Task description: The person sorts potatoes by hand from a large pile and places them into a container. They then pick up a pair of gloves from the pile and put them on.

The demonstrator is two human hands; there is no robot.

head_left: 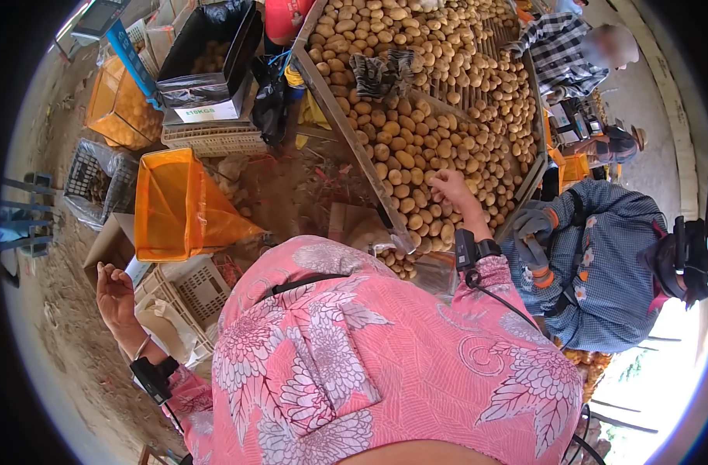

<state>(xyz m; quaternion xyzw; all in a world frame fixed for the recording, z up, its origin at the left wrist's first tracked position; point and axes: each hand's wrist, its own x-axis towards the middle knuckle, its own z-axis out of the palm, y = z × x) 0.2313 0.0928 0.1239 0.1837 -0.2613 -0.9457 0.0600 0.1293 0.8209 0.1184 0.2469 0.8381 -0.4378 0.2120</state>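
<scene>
Many loose potatoes (404,159) lie over a wide slatted sorting table (367,168) with a raised rim. Just above the near potatoes is my right hand (451,190), its fingers bent and a little apart; I see nothing held in it. Far to the left, my left hand (117,298) is raised with loosely bent fingers and no object visible in it. Near that hand are an open cardboard box (115,242) and a pale plastic crate (203,287). An orange mesh bag (168,205) stands open beyond them. Dark striped gloves (381,74) rest on the potatoes.
A co-worker in a blue checked top (609,263) and grey gloves stands close at my right. Another person in a plaid shirt (559,54) is at the table's far side. Back left are a black-lined box (206,58), a filled orange bag (125,105) and a black crate (94,174).
</scene>
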